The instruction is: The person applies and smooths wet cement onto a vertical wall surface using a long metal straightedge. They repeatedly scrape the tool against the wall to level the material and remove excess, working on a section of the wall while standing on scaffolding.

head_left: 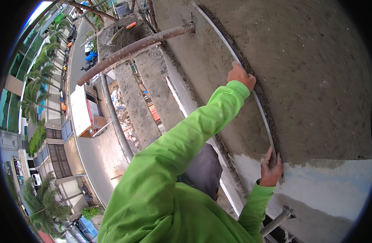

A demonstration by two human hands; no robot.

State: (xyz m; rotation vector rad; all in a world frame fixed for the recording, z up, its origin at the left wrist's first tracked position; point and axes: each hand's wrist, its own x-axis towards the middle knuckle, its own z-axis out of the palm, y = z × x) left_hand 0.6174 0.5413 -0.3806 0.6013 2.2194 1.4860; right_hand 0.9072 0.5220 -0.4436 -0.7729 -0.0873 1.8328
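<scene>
A long, thin straightedge lies against a wall coated in wet grey mortar. My left hand, at the end of a green sleeve, is closed around its middle stretch. Lower down, my right hand grips the near end, with the thumb and fingers on either side of it. A ridge of loose mortar clings along the bar's right edge. Below the coated area, a paler whitish band of wall shows.
A rusty scaffold pole juts from the wall across the upper left. Mortar-smeared planks run beneath, with gaps showing the ground far below. A mortar heap and an orange-handled tool lie near a bucket. Another pole sits lower right.
</scene>
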